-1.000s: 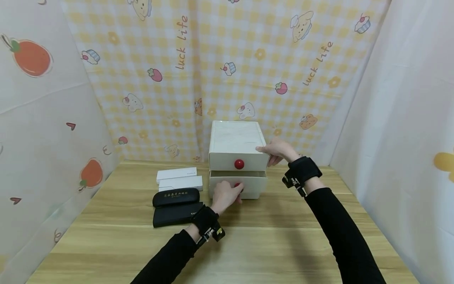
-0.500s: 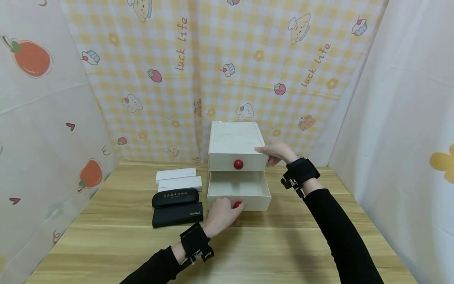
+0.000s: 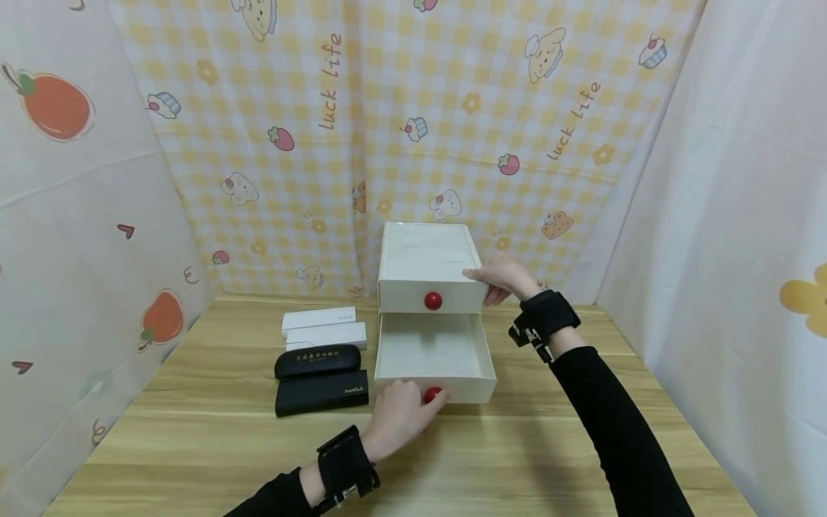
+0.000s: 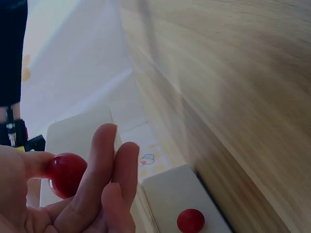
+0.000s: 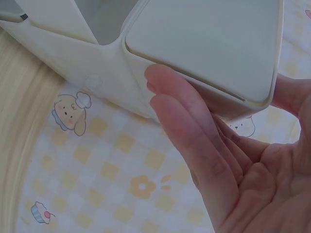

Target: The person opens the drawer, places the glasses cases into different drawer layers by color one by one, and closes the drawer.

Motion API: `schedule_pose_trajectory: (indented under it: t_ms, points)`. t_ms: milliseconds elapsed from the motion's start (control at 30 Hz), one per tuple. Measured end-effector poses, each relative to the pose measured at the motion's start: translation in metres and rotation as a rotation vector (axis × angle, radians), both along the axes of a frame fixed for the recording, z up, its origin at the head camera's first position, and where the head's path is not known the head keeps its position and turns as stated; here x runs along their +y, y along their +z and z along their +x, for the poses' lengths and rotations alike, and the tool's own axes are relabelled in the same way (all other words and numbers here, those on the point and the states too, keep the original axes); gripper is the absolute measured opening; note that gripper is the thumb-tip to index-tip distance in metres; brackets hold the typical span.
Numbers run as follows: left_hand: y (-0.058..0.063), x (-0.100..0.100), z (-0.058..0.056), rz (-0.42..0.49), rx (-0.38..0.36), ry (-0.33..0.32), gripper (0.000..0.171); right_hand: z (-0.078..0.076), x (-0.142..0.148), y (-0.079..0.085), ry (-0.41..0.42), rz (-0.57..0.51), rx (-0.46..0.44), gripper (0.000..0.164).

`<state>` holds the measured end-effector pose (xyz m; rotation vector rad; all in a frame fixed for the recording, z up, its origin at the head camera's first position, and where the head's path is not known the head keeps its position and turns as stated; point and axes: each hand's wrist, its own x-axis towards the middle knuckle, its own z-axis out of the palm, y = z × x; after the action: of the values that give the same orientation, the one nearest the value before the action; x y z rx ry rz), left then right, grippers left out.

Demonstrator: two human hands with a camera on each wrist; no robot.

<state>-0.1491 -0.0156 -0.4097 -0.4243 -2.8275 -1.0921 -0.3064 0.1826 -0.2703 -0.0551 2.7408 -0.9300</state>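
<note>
A small white drawer cabinet (image 3: 429,251) stands at the back middle of the table. Its lower drawer (image 3: 474,390) is pulled far out and bare inside; the upper one, with a red knob (image 3: 433,301), is in. My left hand (image 3: 397,416) holds the lower drawer's red knob (image 4: 67,174), thumb and index finger on it in the left wrist view. A second red knob (image 4: 190,221) shows there too. My right hand (image 3: 507,276) grips the cabinet's upper right edge, thumb on top. In the right wrist view its fingers (image 5: 189,121) lie along the side wall.
Left of the cabinet lie two white narrow boxes (image 3: 326,334), a black glasses case (image 3: 316,361) and a flat black case (image 3: 321,393) on the wooden table (image 3: 517,467). A checked curtain (image 3: 291,215) hangs close behind, with white curtains at both sides.
My left hand has drawn the lower drawer out toward me by its knob, from slightly open to wide open. The right hand has stayed on the cabinet's edge.
</note>
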Motion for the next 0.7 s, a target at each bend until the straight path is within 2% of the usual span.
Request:
schedule_pose_trajectory:
  t_ms: [400,500,700]
  points:
    - [-0.008,0.002,0.017,-0.144,0.035,-0.02,0.062,-0.001,0.002,-0.003,0.001,-0.005,0.003,0.055]
    - [-0.008,-0.003,0.021,-0.18,0.039,-0.06,0.06,-0.002,0.003,-0.004,0.001,-0.01,0.007,0.055]
    - [-0.01,-0.02,0.024,-0.176,-0.02,-0.186,0.053,-0.002,0.004,-0.005,0.017,-0.028,0.017,0.055]
